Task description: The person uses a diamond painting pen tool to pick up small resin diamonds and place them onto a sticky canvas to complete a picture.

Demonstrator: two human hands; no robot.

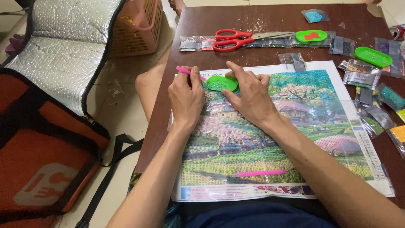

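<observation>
Canvas (pixel 270 139) of diamond painting lies on the desk (pixel 270 29), a spare pink pen (pixel 261 172) nearest. Further on, left hand (pixel 185 99) grips a pink pen (pixel 187 71); right hand (pixel 251 95), fingers open, steadies the green tray (pixel 222 83). A nudge there could tip it and scatter beads. Red scissors (pixel 230 39) lie beyond.

Canvas (pixel 270 139) lies open below the hands; scissors (pixel 230 40), trays and bead bags (pixel 371 101) crowd its far and right edges.
</observation>
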